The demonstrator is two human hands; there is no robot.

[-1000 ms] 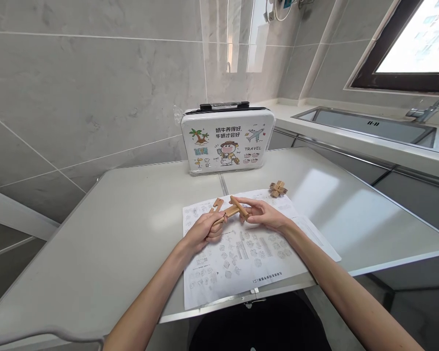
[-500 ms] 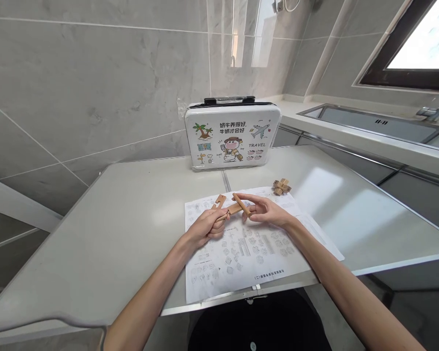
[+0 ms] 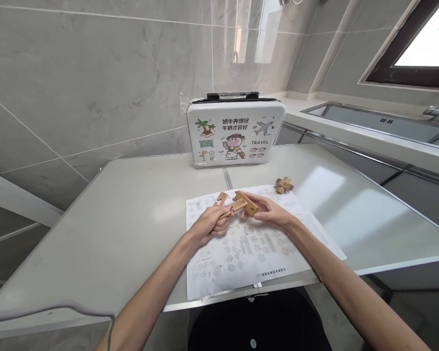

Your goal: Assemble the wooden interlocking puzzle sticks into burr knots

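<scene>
My left hand (image 3: pixel 209 225) is closed around a wooden puzzle piece (image 3: pixel 238 204) that points right, toward my other hand. Between the thumb and fingers of my right hand (image 3: pixel 269 208) is a flat wooden puzzle piece marked 2 (image 3: pixel 250 206), tilted and crossing the end of the left piece; whether the two touch or interlock I cannot tell. A notched wooden piece (image 3: pixel 221 198) shows just beyond my left fingers; its lower end is hidden by the hand. Both hands are over a printed instruction sheet (image 3: pixel 241 263) covered with small diagrams.
An assembled wooden burr puzzle (image 3: pixel 284 185) sits at the sheet's far right corner. Behind it, a white cartoon-printed case (image 3: pixel 237 134) stands upright against the tiled wall. The folding table (image 3: pixel 139 234) has a centre seam, and a sink (image 3: pixel 380 122) lies to the right.
My right hand has turned its piece from edge-on so that the broad face marked 2 shows. The piece in my left hand now overlaps it. The camera view has shifted slightly.
</scene>
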